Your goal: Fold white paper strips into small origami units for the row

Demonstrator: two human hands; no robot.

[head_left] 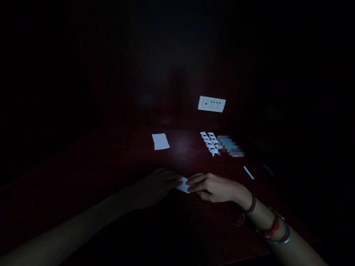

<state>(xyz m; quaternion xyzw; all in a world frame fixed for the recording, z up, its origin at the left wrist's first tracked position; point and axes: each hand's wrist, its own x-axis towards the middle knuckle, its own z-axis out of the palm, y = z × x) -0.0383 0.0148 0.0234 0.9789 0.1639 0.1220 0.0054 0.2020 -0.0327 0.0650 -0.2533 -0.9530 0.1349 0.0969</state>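
Note:
A small piece of white paper [183, 185] lies low over the dark red tabletop between my two hands. My left hand [159, 186] has its fingertips on the paper's left side. From the right, my right hand [213, 186] grips the other side, its fingers bent and partly covering the sheet. Whether the paper is folded cannot be made out in the dim light. Beyond my hands is a stack of white paper sheets [161, 142]. Several small folded paper pieces [210, 142] stand in two rows farther right.
A phone [230, 146], partly pixelated, lies beside the folded pieces. Nearer on the right is a narrow white paper strip [249, 172], with a dim grey strip [268, 170] past it. A white socket panel [212, 104] is set in the back wall. The surroundings are very dark.

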